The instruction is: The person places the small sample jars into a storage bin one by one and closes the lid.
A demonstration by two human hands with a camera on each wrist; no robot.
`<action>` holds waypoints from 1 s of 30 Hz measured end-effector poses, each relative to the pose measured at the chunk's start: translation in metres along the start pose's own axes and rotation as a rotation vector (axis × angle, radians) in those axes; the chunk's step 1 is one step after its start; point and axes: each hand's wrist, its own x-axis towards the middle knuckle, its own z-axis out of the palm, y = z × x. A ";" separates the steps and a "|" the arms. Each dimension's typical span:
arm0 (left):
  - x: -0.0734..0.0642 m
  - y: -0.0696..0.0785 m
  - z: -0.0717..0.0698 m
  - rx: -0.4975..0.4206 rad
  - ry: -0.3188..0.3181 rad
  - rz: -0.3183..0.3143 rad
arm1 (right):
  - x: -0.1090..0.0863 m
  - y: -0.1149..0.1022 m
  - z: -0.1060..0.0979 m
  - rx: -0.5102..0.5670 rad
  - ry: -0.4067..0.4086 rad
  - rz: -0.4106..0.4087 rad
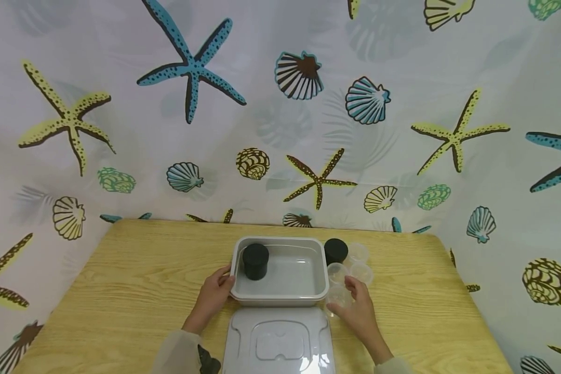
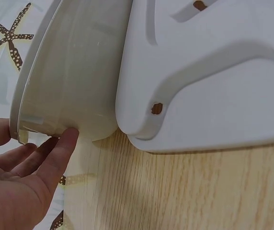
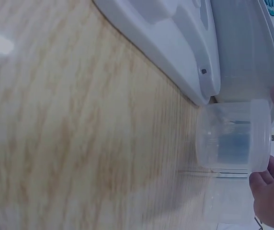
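A pale grey plastic bin stands on the table with a black round container inside, at its left end. My left hand grips the bin's left side; in the left wrist view the thumb is at the rim and the fingertips touch the outer wall. By the bin's front right corner, my right hand holds a clear plastic jar between thumb and fingers, around its top. In the right wrist view the jar stands upright on the table.
The bin's lid lies flat in front of the bin. Right of the bin stand another black round container and several clear jars, close together. A patterned cloth hangs behind the wooden table.
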 end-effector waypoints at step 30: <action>0.000 0.000 0.000 -0.021 -0.023 -0.022 | -0.006 0.013 0.007 -0.075 0.020 0.026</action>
